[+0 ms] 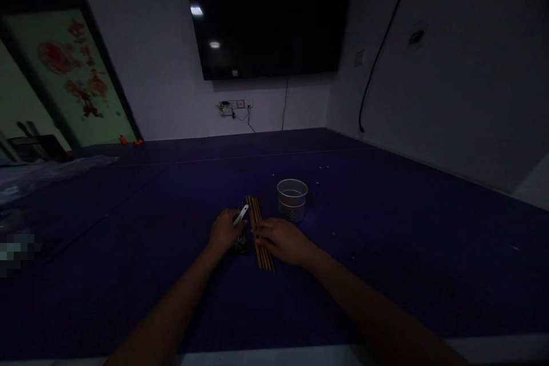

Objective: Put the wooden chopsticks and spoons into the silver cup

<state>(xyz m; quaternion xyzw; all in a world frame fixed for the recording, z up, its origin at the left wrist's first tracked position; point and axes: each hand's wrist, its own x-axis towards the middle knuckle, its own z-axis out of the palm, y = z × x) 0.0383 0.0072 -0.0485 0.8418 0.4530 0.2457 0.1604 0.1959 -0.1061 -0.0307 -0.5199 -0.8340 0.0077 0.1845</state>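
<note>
Several brown chopsticks (265, 258) lie side by side in a bundle on the dark blue surface. My right hand (285, 240) reaches over them from the right, its fingers closed against the middle of the bundle. Just left of the chopsticks, my left hand (223, 233) is closed around a white utensil handle (241, 214) with a small hole at its tip; the utensil's other end is hidden. Shiny metal pieces (242, 245), too dark to name, show below the left fingers. Behind my right hand a round silver metal cup (292, 201) with small holes low in its side stands upright.
The dark blue surface (150, 274) runs to the walls. Clear plastic wrapping (55, 172) and dark items (40, 147) lie far left, with small orange objects (131, 141) near the door. White specks dot the surface. A television (274, 17) hangs above wall sockets (234, 105).
</note>
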